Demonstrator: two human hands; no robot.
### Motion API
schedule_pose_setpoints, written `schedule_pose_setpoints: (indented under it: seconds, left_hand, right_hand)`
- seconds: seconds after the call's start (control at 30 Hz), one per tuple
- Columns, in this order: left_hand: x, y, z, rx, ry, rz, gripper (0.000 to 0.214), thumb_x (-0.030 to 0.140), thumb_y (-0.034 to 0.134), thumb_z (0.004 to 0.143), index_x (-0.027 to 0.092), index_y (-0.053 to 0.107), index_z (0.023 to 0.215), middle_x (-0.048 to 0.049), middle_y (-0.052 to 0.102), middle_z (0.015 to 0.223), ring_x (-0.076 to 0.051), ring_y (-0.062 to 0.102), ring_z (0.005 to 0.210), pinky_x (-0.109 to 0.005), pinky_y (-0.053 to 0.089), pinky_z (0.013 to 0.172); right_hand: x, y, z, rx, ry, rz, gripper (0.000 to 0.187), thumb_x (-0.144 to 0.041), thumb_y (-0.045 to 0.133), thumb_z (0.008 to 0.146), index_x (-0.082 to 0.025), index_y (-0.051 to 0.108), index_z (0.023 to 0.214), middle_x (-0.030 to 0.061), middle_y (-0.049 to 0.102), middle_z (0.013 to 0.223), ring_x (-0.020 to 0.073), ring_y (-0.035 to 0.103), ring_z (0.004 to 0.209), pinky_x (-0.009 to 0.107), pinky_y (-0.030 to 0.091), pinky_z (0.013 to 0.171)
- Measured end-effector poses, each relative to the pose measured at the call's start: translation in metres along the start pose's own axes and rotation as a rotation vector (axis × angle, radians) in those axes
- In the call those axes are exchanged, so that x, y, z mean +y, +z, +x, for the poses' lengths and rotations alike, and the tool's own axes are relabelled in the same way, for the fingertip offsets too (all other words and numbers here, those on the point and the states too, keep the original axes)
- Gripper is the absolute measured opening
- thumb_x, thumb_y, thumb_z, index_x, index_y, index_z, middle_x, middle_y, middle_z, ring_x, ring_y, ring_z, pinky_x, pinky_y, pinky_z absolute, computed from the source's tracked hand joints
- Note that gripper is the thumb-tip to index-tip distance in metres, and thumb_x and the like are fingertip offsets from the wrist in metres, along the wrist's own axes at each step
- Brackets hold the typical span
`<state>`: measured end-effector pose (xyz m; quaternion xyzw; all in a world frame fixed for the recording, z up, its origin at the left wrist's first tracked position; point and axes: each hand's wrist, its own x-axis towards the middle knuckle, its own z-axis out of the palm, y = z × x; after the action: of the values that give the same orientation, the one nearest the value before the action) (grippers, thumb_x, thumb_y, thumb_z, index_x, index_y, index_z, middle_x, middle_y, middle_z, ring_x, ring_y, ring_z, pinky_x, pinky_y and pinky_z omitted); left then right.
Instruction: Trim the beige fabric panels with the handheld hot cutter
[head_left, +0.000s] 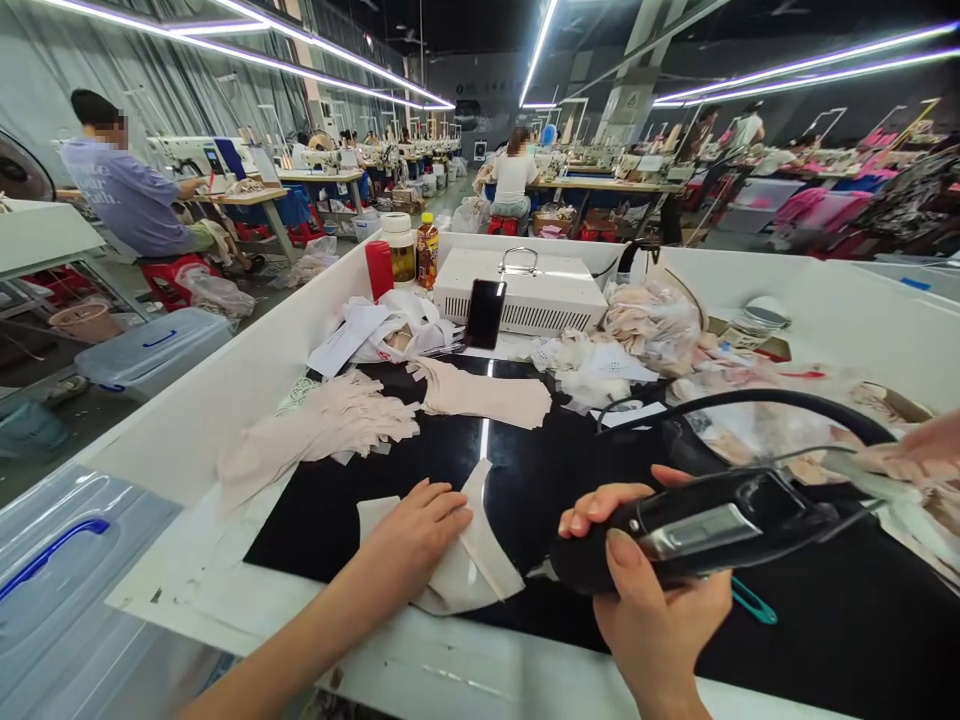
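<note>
My left hand (416,530) lies flat, fingers stretched out, on a pale fabric piece (480,560) spread over the glossy black work surface (525,480). My right hand (652,610) is wrapped round the grip of a black handheld tool (705,525) with a silver panel. Its tip points left, just above the right edge of the fabric piece. A thick black cable (772,402) arcs from the tool to the right. Another person's hand (926,445) reaches in at the far right edge.
Stacks of pale pink fabric pieces (322,425) lie at the left and back of the surface. A white metal box (525,290) with a phone (484,313) leaning on it, bottles (427,250) and fabric heaps stand behind. Clear plastic bins (67,590) sit left. Workers sit at distant sewing tables.
</note>
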<state>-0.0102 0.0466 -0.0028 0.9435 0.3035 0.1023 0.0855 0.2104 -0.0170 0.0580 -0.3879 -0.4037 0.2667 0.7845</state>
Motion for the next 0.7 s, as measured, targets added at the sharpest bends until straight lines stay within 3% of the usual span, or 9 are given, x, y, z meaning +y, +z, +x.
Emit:
schedule_pose_setpoints:
  seconds: [0.43,0.53,0.63,0.7]
  left_hand:
    - [0.003,-0.005,-0.009,0.017,-0.039,0.054,0.053,-0.006,0.055,0.093,0.019,0.062,0.139,-0.01,0.068,0.144,-0.029,0.06,0.141,-0.057,0.043,0.125]
    - [0.009,-0.008,-0.012,0.086,-0.042,0.102,0.049,-0.006,0.052,0.094,0.015,0.062,0.137,-0.0122,0.069,0.142,-0.031,0.06,0.14,-0.057,0.046,0.122]
    - [0.026,-0.011,-0.012,0.234,0.036,0.054,0.038,-0.003,0.046,0.101,0.01,0.062,0.133,-0.015,0.072,0.13,-0.027,0.067,0.127,-0.047,0.057,0.113]
    - [0.041,-0.011,-0.012,0.258,0.143,-0.043,0.027,0.003,0.046,0.107,0.011,0.065,0.125,-0.0121,0.074,0.118,-0.021,0.071,0.112,-0.037,0.061,0.104]
  right_hand:
    - [0.004,0.001,-0.01,-0.022,0.009,0.021,0.047,-0.024,0.084,0.089,-0.03,0.061,0.13,-0.0024,0.07,0.084,0.0165,0.067,0.068,0.036,0.062,0.065]
    - [0.005,0.003,-0.011,-0.038,0.005,0.028,0.046,-0.024,0.083,0.09,-0.03,0.061,0.13,-0.0025,0.07,0.084,0.0162,0.067,0.068,0.035,0.062,0.064]
    - [0.004,0.003,-0.011,-0.035,0.006,0.023,0.046,-0.024,0.083,0.09,-0.03,0.061,0.13,-0.0025,0.07,0.085,0.0163,0.067,0.068,0.035,0.062,0.064]
    - [0.005,0.002,-0.012,-0.031,0.006,0.017,0.047,-0.024,0.083,0.09,-0.03,0.06,0.13,-0.0025,0.069,0.085,0.0166,0.067,0.068,0.035,0.062,0.064]
